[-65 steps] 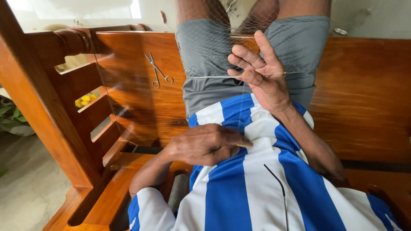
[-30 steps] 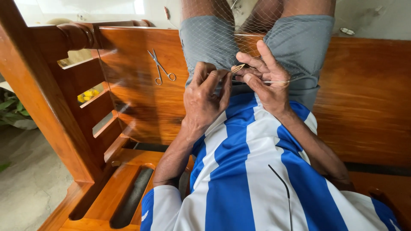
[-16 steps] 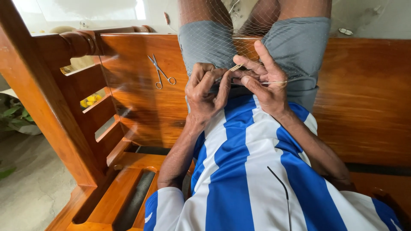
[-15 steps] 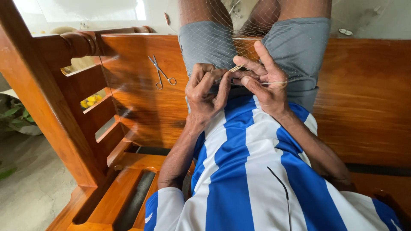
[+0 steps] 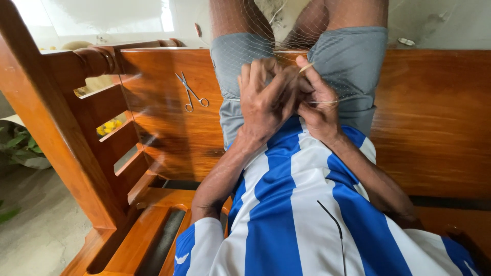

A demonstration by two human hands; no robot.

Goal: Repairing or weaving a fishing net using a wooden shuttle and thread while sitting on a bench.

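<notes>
Head view: a seated person works a fine net (image 5: 266, 30) over the lap, on a wooden bench (image 5: 434, 117).
Risk, tangling: judged likely if the thin line (image 5: 353, 98) slackens, since both hands crowd one spot and the mesh is fine.
Risk, lost tool: the pale netting needle (image 5: 306, 67) could slip if the fingers relax.
Left hand (image 5: 265, 99): fingers curled and pressed together, gripping gathered mesh; touching the other hand.
Right hand (image 5: 318, 105): fingers bent, pinching the needle and line.
Net location: draped over knees and grey shorts (image 5: 353, 61).
Scissors (image 5: 192, 93): lying on the bench, well apart.
</notes>
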